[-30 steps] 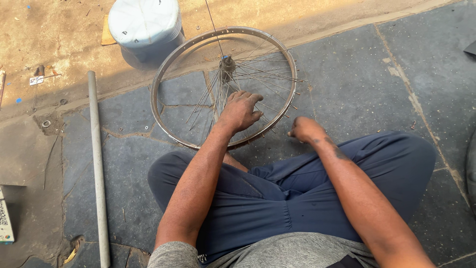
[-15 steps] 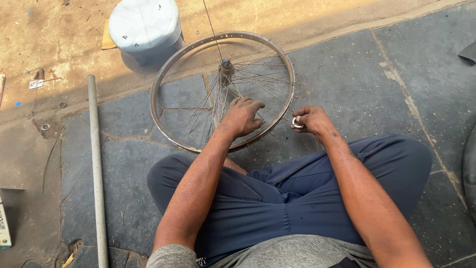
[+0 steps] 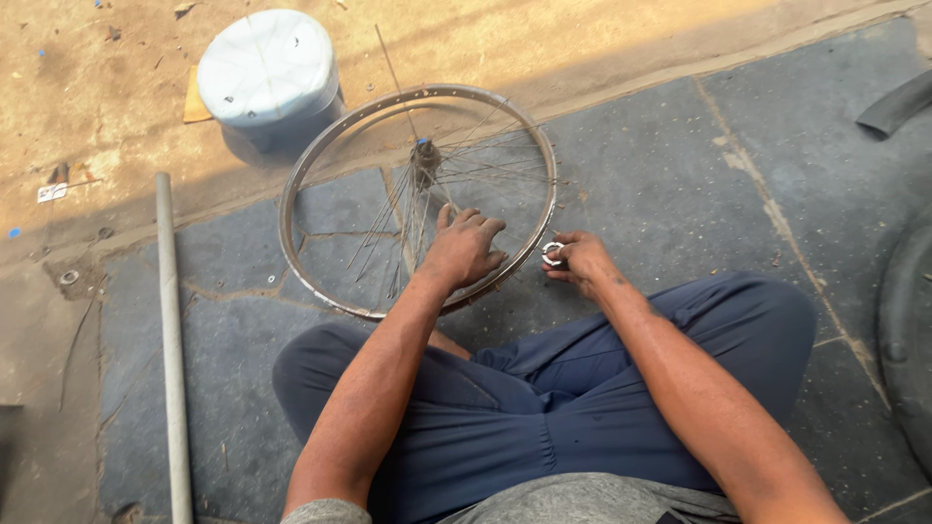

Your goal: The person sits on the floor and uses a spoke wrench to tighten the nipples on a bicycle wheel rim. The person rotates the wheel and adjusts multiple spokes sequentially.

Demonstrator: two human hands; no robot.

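Note:
A bare metal bicycle wheel rim (image 3: 313, 165) lies flat on the stone floor in front of my crossed legs, its loose spokes fanning out from the hub (image 3: 424, 152). My left hand (image 3: 464, 247) rests palm down on the spokes near the rim's near edge, fingers spread. Just outside the rim on its right, my right hand (image 3: 581, 262) pinches a small round metal tool (image 3: 552, 254) against the rim.
An upturned white bucket (image 3: 267, 73) stands beyond the wheel on the sandy ground. A long grey metal pipe (image 3: 171, 340) lies along the left. Part of a black tyre (image 3: 908, 340) shows at the right edge, and a black rubber strip (image 3: 893, 102) at top right.
My right hand has moved from the floor up to the rim's right edge with the small metal tool. My left hand has stayed on the spokes.

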